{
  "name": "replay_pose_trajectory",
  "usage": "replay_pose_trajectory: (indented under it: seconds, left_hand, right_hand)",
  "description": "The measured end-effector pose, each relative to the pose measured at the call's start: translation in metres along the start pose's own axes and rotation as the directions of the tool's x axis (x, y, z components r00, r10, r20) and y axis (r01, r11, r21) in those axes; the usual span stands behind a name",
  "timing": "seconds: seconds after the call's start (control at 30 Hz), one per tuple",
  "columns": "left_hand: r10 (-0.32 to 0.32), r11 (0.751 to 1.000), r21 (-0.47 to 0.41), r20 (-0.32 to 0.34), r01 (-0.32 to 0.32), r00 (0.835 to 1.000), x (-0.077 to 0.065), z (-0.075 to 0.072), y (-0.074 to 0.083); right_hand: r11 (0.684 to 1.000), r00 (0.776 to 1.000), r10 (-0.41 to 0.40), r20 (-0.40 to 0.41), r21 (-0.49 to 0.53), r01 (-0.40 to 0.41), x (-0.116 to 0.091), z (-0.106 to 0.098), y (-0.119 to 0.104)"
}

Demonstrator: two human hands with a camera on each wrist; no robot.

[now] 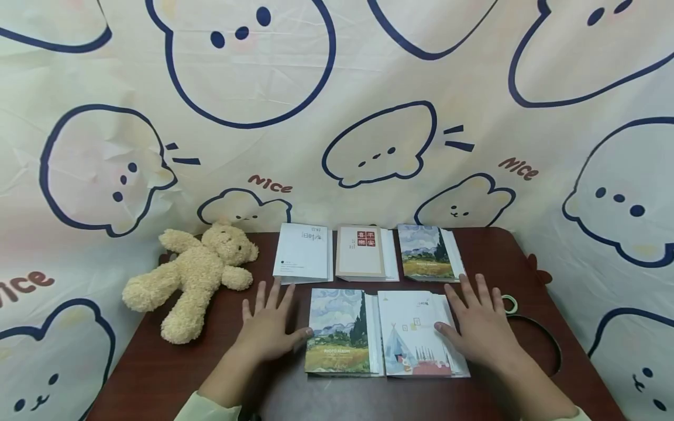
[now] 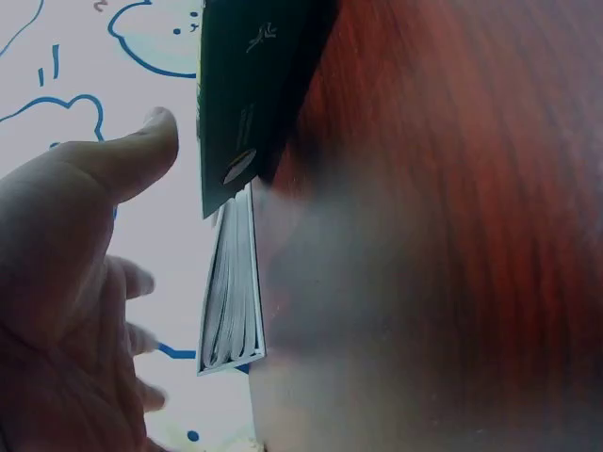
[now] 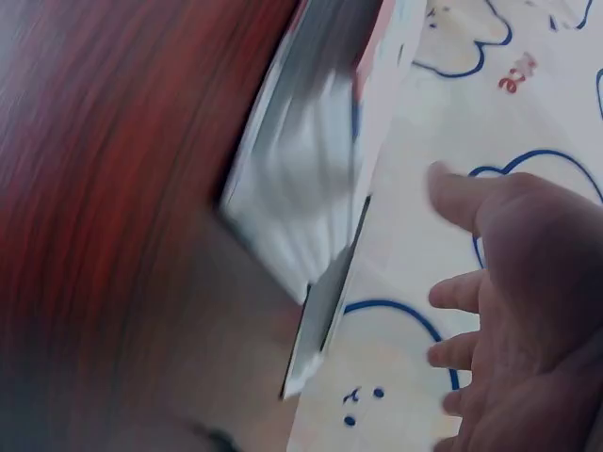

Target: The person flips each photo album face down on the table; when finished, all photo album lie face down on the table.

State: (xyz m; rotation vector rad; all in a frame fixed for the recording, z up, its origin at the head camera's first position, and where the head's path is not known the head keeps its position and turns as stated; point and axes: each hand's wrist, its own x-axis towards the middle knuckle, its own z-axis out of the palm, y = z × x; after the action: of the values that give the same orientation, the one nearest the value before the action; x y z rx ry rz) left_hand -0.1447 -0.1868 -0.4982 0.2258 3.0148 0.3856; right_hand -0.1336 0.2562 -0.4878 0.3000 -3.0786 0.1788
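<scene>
Two photo albums lie side by side at the front of the table: one with a painted landscape cover point(image 1: 337, 333), the other white with a tent drawing point(image 1: 416, 336). My left hand point(image 1: 271, 327) spreads its fingers beside the landscape album, thumb tip at its left edge. On the other side, my right hand point(image 1: 484, 324) is spread too, its thumb overlapping the tent album in the head view. Behind them stands a row of three more: a pale blue album point(image 1: 301, 251), a beige one with red characters point(image 1: 360, 251) and a second landscape album point(image 1: 426, 251). Neither hand grips anything.
A cream teddy bear point(image 1: 197, 278) lies at the table's left. To the right, a pale green tape roll point(image 1: 509, 304) and a dark curved band point(image 1: 547, 339) lie beyond my right hand. A cartoon-printed cloth point(image 1: 368, 70) hangs close behind the dark wood table point(image 1: 495, 251).
</scene>
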Motion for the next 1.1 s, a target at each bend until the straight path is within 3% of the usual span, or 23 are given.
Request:
replay_pose_trajectory:
  seconds: [0.23,0.4,0.67,0.87,1.1]
  left_hand:
    - [0.027,0.996,-0.088,0.018,-0.025,0.999,-0.007,0.001,0.005]
    - [0.027,0.978,-0.208,0.019,-0.022,0.999,-0.009,0.003,0.008]
    - [0.041,0.893,-0.449,0.042,-0.017,0.998,-0.009,0.007,0.013]
    - [0.062,0.848,-0.529,0.059,-0.021,0.996,-0.011,0.013,0.017]
    - [0.057,0.775,-0.632,0.080,0.006,0.995,-0.010,0.018,0.020]
  right_hand:
    - [0.998,0.997,-0.068,-0.025,0.010,0.069,0.000,-0.001,-0.025]
    - [0.990,0.997,-0.074,-0.026,0.116,0.077,0.003,0.001,-0.037]
    - [0.947,0.995,-0.095,-0.024,0.305,0.098,0.006,0.003,-0.060]
    - [0.899,0.994,-0.113,-0.007,0.424,0.105,0.009,0.009,-0.075]
    - [0.875,0.993,-0.114,0.044,0.478,0.079,0.011,0.016,-0.086]
